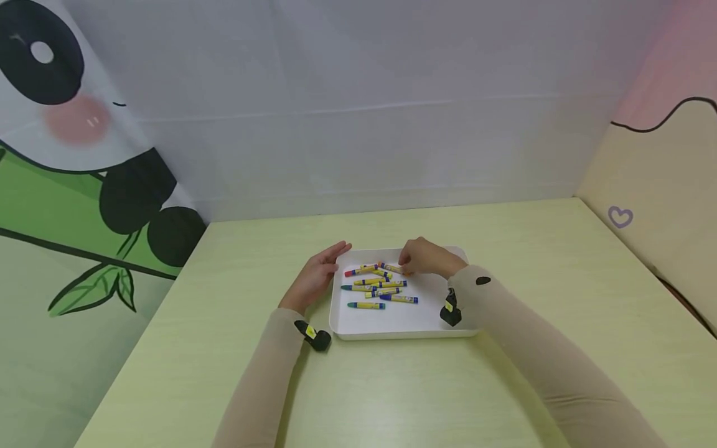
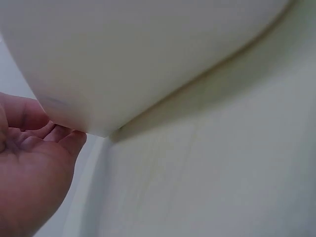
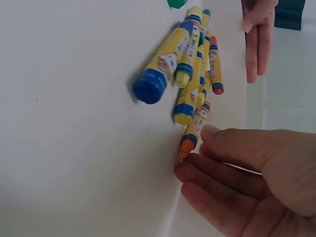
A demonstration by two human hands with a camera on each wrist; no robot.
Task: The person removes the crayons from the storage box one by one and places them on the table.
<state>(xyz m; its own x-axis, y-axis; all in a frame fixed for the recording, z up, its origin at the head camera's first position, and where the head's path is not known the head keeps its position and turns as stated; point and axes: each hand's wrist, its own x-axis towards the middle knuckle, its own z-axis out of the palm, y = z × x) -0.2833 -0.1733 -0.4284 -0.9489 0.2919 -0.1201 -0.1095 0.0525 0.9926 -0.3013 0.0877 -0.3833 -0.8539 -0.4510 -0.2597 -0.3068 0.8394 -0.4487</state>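
A white tray [image 1: 403,323] holds several oil pastels [image 1: 386,291] in yellow and blue wrappers, heaped loosely toward its left half. At the tray's far side, my right hand [image 1: 428,256] pinches the orange oil pastel [image 3: 189,138] near its coloured tip. In the right wrist view its thumb [image 3: 210,133] lies against the wrapper, the fingers curled by the tip. Beside the tray's left rim, my left hand [image 1: 313,277] has its fingers extended. The left wrist view shows fingertips [image 2: 74,140] right at the tray's edge.
The tray stands on a pale wooden table [image 1: 392,392]. Behind it hangs a white cloth backdrop [image 1: 364,124], with a printed panel [image 1: 112,186] at left and a cream panel [image 1: 661,186] at right. A red oil pastel [image 3: 216,66] lies near the tray's left rim.
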